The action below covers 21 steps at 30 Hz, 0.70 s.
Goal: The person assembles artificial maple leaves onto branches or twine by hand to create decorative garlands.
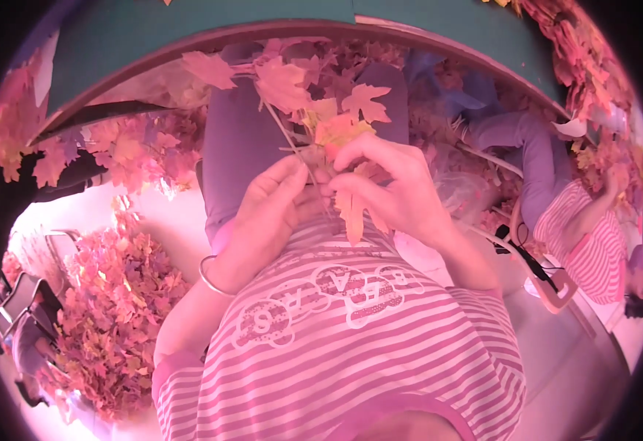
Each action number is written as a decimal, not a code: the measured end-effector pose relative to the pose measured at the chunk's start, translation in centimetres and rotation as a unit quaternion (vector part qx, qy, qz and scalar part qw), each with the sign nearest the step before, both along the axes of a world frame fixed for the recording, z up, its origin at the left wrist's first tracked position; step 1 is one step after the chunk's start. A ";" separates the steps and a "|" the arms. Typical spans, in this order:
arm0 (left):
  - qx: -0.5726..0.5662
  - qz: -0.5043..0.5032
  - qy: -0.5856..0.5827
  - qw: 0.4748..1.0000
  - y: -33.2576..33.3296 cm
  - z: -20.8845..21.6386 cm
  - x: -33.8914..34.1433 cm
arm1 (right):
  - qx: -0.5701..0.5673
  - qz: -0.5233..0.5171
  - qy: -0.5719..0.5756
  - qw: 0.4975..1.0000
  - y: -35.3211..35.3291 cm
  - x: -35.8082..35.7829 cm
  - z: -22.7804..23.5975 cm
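Above my lap, my left hand (273,195) is closed, thumb and fingers pinching the thin stem of an artificial maple branch (281,126). Its large orange and pink leaves fan out beyond my fingertips. My right hand (402,184) is curled close beside it, thumb and forefinger closing on the lower part of the same spray. A yellow-orange leaf (345,134) lies just past the right fingertips, and another leaf (352,217) hangs below the right thumb. The exact joint between the fingertips is partly hidden.
A green-topped table (189,22) curves across the far side, with leaves heaped beneath its edge. A large leaf pile (119,309) lies at left beside a black metal frame (24,305). On the right sits another person in a striped shirt (586,235), near a stool (556,290).
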<state>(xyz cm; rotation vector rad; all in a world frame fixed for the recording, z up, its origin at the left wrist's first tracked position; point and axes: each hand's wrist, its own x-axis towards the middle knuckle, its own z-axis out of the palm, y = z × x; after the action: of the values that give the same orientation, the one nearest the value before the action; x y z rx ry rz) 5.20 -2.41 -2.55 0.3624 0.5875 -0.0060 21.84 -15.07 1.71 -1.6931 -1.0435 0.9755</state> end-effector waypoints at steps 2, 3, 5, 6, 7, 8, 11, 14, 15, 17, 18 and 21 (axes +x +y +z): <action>0.014 0.019 0.022 0.999 0.0 -0.2 -0.9 | 0.029 -0.048 -0.043 0.997 -0.1 -0.9 -0.6; 0.089 0.017 0.071 0.993 0.1 0.1 -1.2 | 0.028 -0.054 -0.040 0.997 -0.3 -1.6 -0.9; 0.207 0.028 0.127 0.970 0.4 0.6 -2.0 | 0.035 -0.052 -0.026 0.998 -0.2 -3.5 -1.9; 0.210 0.027 0.129 0.969 0.8 0.3 -2.5 | 0.042 -0.048 -0.014 0.998 0.2 -4.4 -2.4; 0.289 0.009 0.166 0.943 1.2 -0.3 -3.1 | 0.059 -0.064 0.006 0.996 0.6 -5.5 -2.6; 0.365 -0.009 0.202 0.909 1.7 -1.0 -3.8 | 0.030 -0.056 0.041 0.997 1.1 -6.3 -2.6; 0.476 -0.034 0.239 0.846 3.0 -3.7 -6.8 | 0.053 -0.027 0.072 0.996 2.3 -8.3 -4.0; 0.509 -0.063 0.275 0.813 3.4 -3.5 -7.9 | 0.072 0.009 0.085 0.994 3.5 -9.2 -4.7; 0.607 -0.074 0.258 0.748 3.5 -4.0 -8.4 | 0.079 0.014 0.077 0.994 3.8 -9.4 -5.0; 0.697 -0.085 0.239 0.671 3.5 -4.6 -9.0 | 0.091 0.014 0.047 0.995 4.3 -9.8 -5.6; 0.668 -0.055 0.239 0.703 3.3 -4.7 -9.1 | 0.093 0.016 0.048 0.994 4.2 -10.0 -6.0; 0.472 0.014 0.225 0.852 2.8 -3.4 -8.5 | 0.063 -0.038 0.057 0.996 4.1 -10.2 -6.3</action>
<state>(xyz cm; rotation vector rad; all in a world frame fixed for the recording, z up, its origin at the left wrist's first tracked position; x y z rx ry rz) -3.25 0.44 -5.98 1.3404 1.0459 0.2414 11.64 -10.98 -4.58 -1.5445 -0.9387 0.9264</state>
